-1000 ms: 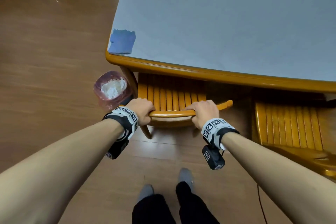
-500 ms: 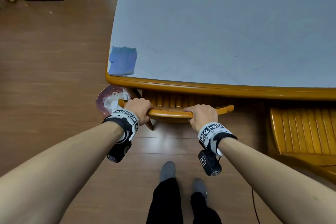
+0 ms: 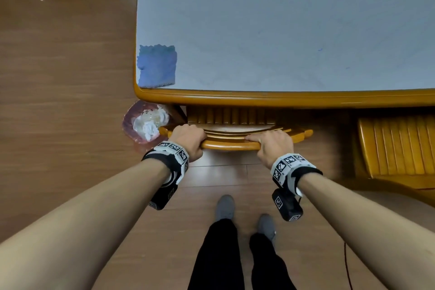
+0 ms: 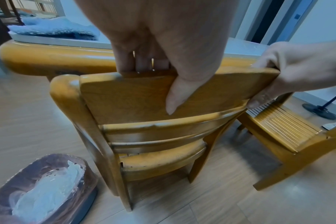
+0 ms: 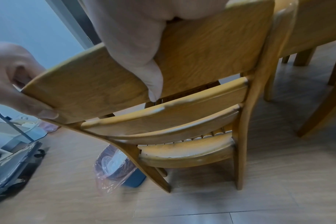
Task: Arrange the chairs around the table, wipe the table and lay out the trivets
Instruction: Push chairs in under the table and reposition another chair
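A wooden chair [image 3: 231, 142] stands pushed in at the table's near left corner, its seat mostly hidden under the table [image 3: 282, 99]. My left hand [image 3: 188, 139] grips the left part of its top rail [image 4: 128, 94], fingers over the front, thumb on the back. My right hand [image 3: 274, 145] grips the right part of that rail [image 5: 211, 50] the same way. A folded blue cloth [image 3: 157, 65] lies on the pale tabletop at its near left corner. A second wooden chair [image 3: 395, 146] stands to the right, seat out from the table.
A small bin [image 3: 146, 122] lined with pinkish plastic and holding white waste sits on the floor just left of the chair. My feet [image 3: 226, 207] stand on the wood floor behind it. A black cable [image 3: 347, 263] runs along the floor at right.
The chair has slid forward under the table with both hands on its rail; less of the seat shows. I have stepped closer, and the trivets at the table's far side have left the view.
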`<action>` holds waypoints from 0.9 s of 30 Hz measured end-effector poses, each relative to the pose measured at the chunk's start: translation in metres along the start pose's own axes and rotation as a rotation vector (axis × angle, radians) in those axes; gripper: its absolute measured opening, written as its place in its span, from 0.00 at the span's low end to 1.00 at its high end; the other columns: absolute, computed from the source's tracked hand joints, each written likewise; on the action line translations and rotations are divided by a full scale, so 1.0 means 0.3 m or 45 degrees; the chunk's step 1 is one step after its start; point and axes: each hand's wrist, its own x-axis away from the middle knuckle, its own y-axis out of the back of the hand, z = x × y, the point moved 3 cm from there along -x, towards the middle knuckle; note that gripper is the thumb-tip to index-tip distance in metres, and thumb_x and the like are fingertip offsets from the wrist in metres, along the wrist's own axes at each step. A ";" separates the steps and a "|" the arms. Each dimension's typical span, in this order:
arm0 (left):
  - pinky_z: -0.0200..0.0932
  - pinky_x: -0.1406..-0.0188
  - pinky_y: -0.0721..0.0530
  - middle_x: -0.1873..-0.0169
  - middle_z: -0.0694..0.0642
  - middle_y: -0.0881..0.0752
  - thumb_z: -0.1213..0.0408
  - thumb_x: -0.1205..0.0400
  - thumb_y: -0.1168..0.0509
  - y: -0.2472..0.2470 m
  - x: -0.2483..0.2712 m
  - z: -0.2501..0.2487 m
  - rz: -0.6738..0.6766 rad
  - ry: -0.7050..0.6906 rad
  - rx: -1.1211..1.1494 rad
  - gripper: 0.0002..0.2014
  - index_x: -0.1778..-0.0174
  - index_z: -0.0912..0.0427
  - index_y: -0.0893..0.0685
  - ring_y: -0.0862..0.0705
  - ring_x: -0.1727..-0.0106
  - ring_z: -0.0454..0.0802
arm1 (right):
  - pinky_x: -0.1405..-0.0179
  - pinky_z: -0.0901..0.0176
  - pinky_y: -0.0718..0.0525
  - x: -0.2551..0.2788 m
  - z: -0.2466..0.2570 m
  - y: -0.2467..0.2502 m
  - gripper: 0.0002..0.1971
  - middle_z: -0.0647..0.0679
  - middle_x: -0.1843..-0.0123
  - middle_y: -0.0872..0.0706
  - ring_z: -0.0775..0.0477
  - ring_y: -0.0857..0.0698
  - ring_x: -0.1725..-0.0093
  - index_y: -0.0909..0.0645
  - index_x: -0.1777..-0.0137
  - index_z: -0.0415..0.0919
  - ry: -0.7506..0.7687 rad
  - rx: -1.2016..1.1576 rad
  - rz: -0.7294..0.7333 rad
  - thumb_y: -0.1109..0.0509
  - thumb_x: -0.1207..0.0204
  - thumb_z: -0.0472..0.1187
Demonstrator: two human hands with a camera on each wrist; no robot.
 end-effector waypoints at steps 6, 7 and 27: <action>0.47 0.59 0.25 0.51 0.55 0.14 0.60 0.24 0.37 -0.017 0.007 -0.004 -0.044 0.060 0.066 0.14 0.44 0.48 0.15 0.16 0.49 0.61 | 0.44 0.52 0.22 0.010 -0.001 0.006 0.25 0.52 0.46 0.10 0.44 0.15 0.46 0.20 0.30 0.64 0.026 0.013 -0.009 0.34 0.23 0.37; 0.47 0.59 0.25 0.51 0.55 0.14 0.60 0.24 0.37 -0.021 0.008 -0.007 -0.049 0.074 0.081 0.14 0.44 0.48 0.15 0.17 0.49 0.61 | 0.44 0.52 0.22 0.012 -0.002 0.004 0.25 0.52 0.46 0.10 0.44 0.16 0.46 0.21 0.30 0.64 0.021 0.000 -0.013 0.33 0.24 0.37; 0.47 0.39 0.18 0.33 0.53 0.18 0.53 0.24 0.29 0.148 0.062 -0.255 0.073 0.108 0.413 0.33 0.21 0.48 0.29 0.18 0.36 0.54 | 0.32 0.50 0.24 0.262 -0.303 0.171 0.25 0.51 0.28 0.22 0.45 0.23 0.29 0.26 0.25 0.55 -0.227 -0.463 -0.069 0.30 0.22 0.44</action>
